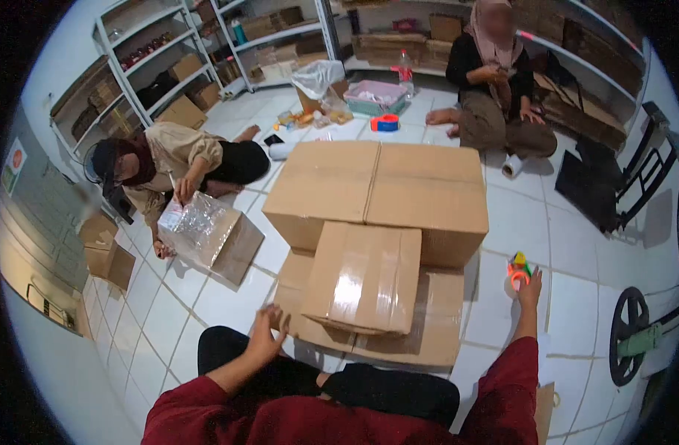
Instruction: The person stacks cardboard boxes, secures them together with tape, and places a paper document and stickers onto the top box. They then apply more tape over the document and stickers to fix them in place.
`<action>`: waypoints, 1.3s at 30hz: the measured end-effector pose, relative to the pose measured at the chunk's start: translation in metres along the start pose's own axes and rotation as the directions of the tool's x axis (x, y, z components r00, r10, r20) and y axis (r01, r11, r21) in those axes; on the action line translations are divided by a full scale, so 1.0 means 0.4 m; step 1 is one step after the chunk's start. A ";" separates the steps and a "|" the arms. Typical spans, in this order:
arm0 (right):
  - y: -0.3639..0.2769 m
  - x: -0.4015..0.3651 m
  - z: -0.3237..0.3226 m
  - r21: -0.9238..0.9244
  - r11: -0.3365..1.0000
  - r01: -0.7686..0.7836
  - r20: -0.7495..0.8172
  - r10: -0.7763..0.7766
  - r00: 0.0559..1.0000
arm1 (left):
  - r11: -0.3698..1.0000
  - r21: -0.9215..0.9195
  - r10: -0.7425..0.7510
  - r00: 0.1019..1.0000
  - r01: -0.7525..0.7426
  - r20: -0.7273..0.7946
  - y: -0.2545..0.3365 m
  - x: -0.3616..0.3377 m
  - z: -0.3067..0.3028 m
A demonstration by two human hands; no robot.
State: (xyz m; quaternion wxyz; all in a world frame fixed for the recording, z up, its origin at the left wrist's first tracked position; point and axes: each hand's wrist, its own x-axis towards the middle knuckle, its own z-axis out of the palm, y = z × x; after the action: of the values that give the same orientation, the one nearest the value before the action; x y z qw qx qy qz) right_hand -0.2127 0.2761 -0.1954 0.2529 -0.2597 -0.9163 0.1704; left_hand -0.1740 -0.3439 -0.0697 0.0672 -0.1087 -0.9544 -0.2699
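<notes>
The tape (518, 274) lies right of the small box (365, 278), at the right hand (531, 291); the left hand (266, 335) is by the cardboard's (437, 319) left edge; neither grip is clear.

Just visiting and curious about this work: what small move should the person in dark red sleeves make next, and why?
Probably grasp and lift the orange tape dispenser with the right hand: that hand is right at it, while the left hand is by the edge of the cardboard under the smaller box.
</notes>
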 end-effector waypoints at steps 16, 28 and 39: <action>0.078 -0.097 0.103 -0.379 0.834 -0.401 0.231 0.505 0.832 | 0.789 0.590 -0.001 0.960 -0.171 0.281 -0.019 0.022 0.080; -0.306 -0.020 0.149 0.299 0.953 -0.052 0.253 -0.026 0.967 | 0.725 0.661 0.136 0.981 -0.194 0.140 -0.194 0.291 0.006; -0.237 0.133 0.459 0.870 0.137 -0.474 0.481 -0.015 0.877 | 0.170 -0.760 -0.588 0.683 0.627 0.433 -0.039 0.093 0.215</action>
State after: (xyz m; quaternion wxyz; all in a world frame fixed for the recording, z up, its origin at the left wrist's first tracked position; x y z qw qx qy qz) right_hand -0.3900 0.1964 -0.2830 0.1474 -0.1396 -0.5670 0.7983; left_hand -0.2196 -0.3051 -0.1433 -0.1297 0.2568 -0.6373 -0.7149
